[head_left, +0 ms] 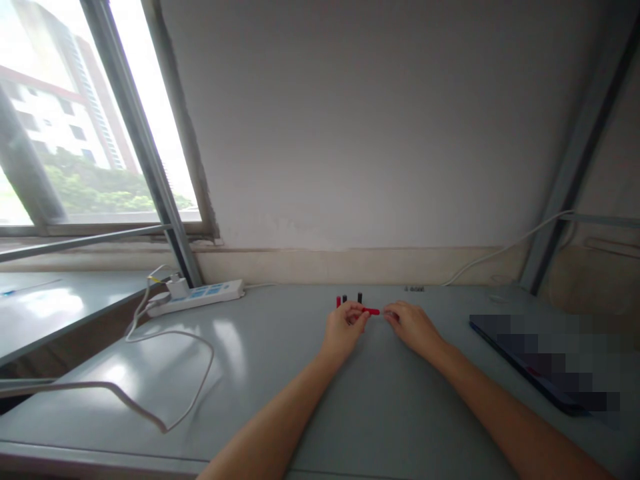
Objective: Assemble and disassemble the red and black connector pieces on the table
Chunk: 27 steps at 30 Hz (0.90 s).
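Observation:
My left hand (345, 327) is closed in a pinch on a short red cylinder (371, 311), which lies nearly level and points to the right. Just right of its end, my right hand (411, 325) has thumb and fingertips pressed together. Whatever it may hold is too small to make out. A small gap separates the fingertips from the red cylinder. Behind my left hand stand a dark red cylinder (339, 301), a black cylinder (345, 299) and another black cylinder (360, 298), all upright and partly hidden.
Several tiny grey pieces (415, 289) lie near the desk's (260, 393) back edge. At left are a white power strip (200, 297) and a looping white cable (207, 363). A dark flat object (525, 367), partly pixelated, lies at right. A wall and metal posts stand behind.

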Tool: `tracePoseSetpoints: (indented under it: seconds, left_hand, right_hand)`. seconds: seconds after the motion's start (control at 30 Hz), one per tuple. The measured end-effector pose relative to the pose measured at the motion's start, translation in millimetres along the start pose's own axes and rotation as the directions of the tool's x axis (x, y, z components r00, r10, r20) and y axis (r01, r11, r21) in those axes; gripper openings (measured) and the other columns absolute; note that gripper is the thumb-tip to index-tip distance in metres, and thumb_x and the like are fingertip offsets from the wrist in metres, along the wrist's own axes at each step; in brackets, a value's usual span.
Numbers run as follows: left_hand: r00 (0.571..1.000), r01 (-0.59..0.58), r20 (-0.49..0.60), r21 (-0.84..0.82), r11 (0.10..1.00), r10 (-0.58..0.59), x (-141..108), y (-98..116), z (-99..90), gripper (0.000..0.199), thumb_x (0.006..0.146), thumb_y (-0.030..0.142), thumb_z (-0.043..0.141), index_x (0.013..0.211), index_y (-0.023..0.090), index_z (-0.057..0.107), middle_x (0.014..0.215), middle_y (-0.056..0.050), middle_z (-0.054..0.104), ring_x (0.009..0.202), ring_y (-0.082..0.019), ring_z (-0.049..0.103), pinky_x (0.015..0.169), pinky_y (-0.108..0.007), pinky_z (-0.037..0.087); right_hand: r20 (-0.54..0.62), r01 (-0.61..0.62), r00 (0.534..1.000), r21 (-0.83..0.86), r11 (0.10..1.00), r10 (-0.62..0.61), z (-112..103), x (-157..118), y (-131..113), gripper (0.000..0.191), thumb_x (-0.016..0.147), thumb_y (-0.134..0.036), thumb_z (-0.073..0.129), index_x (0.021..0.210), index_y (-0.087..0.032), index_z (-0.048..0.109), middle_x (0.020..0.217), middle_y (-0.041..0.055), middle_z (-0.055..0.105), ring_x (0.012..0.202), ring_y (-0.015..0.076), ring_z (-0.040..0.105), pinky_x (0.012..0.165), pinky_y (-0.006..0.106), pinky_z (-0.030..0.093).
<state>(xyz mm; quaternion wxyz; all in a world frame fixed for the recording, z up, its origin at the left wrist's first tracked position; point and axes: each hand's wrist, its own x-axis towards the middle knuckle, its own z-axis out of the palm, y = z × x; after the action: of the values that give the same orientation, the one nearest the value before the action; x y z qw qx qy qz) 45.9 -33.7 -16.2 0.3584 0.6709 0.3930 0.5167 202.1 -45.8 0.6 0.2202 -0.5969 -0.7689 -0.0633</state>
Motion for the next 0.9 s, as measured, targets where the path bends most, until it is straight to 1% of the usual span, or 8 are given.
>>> tracePoseSetpoints:
  seconds: [0.1, 0.2, 0.3, 0.4, 0.57, 0.63, 0.77, 0.9]
  left_hand:
    - [1.0, -0.002, 0.024, 0.0, 1.0, 0.002, -1.5, -0.9, 1.9, 0.016, 0.069, 0.028, 0.056, 0.076, 0.014, 0.056, 0.062, -0.002, 0.061, 0.047, -0.009, 0.051, 0.047, -0.02, 0.04]
    - [0.999, -0.01, 0.032, 0.018, 1.0, 0.01, -2.4, -1.6, 2.2, 0.016, 0.069, 0.027, 0.056, 0.077, 0.013, 0.056, 0.063, -0.002, 0.062, 0.046, -0.008, 0.05, 0.046, -0.02, 0.039]
    - [1.0, -0.014, 0.027, 0.039, 0.999, 0.013, -1.9, -2.8, 0.7, 0.015, 0.07, 0.027, 0.055, 0.078, 0.013, 0.057, 0.064, -0.003, 0.062, 0.046, -0.008, 0.05, 0.046, -0.019, 0.039]
    - [0.999, -0.015, 0.031, 0.057, 0.998, 0.013, -1.2, -4.0, -0.2, 0.015, 0.07, 0.025, 0.054, 0.079, 0.013, 0.056, 0.064, -0.002, 0.062, 0.045, -0.008, 0.05, 0.046, -0.019, 0.038]
    - [1.0, -0.02, -0.017, 0.098, 0.995, 0.021, -0.8, -5.6, 0.6, 0.017, 0.07, 0.024, 0.055, 0.082, 0.013, 0.056, 0.07, -0.003, 0.063, 0.046, -0.007, 0.049, 0.046, -0.02, 0.038]
    - [0.998, -0.014, -0.066, 0.099, 0.995, 0.021, 0.6, -6.8, 0.1, 0.019, 0.069, 0.023, 0.055, 0.085, 0.013, 0.055, 0.071, -0.004, 0.063, 0.049, -0.008, 0.05, 0.049, -0.02, 0.039]
    - [0.989, 0.042, -0.141, 0.041, 0.998, -0.036, 6.3, -9.9, -3.4, 0.015, 0.07, 0.023, 0.053, 0.08, 0.012, 0.056, 0.067, -0.004, 0.062, 0.054, -0.01, 0.054, 0.052, -0.021, 0.042]
    - [0.978, 0.127, -0.161, -0.063, 0.99, -0.135, 11.1, -9.8, -6.6, 0.007, 0.072, 0.018, 0.049, 0.072, 0.013, 0.053, 0.06, -0.003, 0.061, 0.049, -0.009, 0.053, 0.049, -0.021, 0.041]
  right_hand:
    - [-0.001, 0.022, 1.0, 0.005, 1.0, -0.022, 0.2, -0.7, -4.9, 0.024, 0.08, -0.02, 0.043, 0.09, -0.018, 0.064, 0.085, 0.0074, 0.064, 0.076, 0.0177, 0.057, 0.067, 0.027, 0.039]
    - [-0.006, 0.067, 0.998, 0.022, 0.998, -0.066, 1.3, -1.1, -9.9, 0.024, 0.078, -0.018, 0.045, 0.096, -0.017, 0.061, 0.089, 0.0078, 0.063, 0.078, 0.0169, 0.057, 0.068, 0.026, 0.038]
    - [-0.042, 0.089, 0.995, 0.041, 0.995, -0.087, 2.5, -1.8, -13.0, 0.024, 0.078, -0.017, 0.046, 0.099, -0.015, 0.057, 0.091, 0.0078, 0.063, 0.078, 0.0162, 0.057, 0.07, 0.027, 0.038]
    - [-0.071, 0.103, 0.992, 0.03, 0.994, -0.1, 1.6, -3.2, -15.4, 0.019, 0.077, -0.015, 0.046, 0.094, -0.015, 0.056, 0.086, 0.0074, 0.064, 0.075, 0.0162, 0.058, 0.067, 0.027, 0.038]
    - [-0.03, 0.098, 0.995, -0.056, 0.994, -0.1, -2.8, -0.8, -16.2, 0.01, 0.078, -0.015, 0.046, 0.082, -0.016, 0.055, 0.075, 0.0065, 0.065, 0.07, 0.0176, 0.059, 0.062, 0.026, 0.037]
    - [-0.028, 0.059, 0.998, -0.028, 0.998, -0.06, -2.7, 4.9, -12.6, 0.01, 0.077, -0.015, 0.046, 0.082, -0.016, 0.055, 0.075, 0.0062, 0.065, 0.069, 0.0171, 0.059, 0.061, 0.025, 0.037]
    - [0.0, -0.08, 0.997, 0.162, 0.983, 0.082, 5.5, 23.2, 1.6, 0.006, 0.071, -0.016, 0.054, 0.075, -0.015, 0.058, 0.079, 0.0072, 0.065, 0.073, 0.0158, 0.058, 0.062, 0.023, 0.038]
    - [0.105, -0.22, 0.975, 0.317, 0.923, 0.196, 22.3, 39.0, 13.7, 0.005, 0.069, -0.015, 0.055, 0.069, -0.012, 0.059, 0.069, 0.0061, 0.063, 0.063, 0.0131, 0.056, 0.056, 0.022, 0.038]
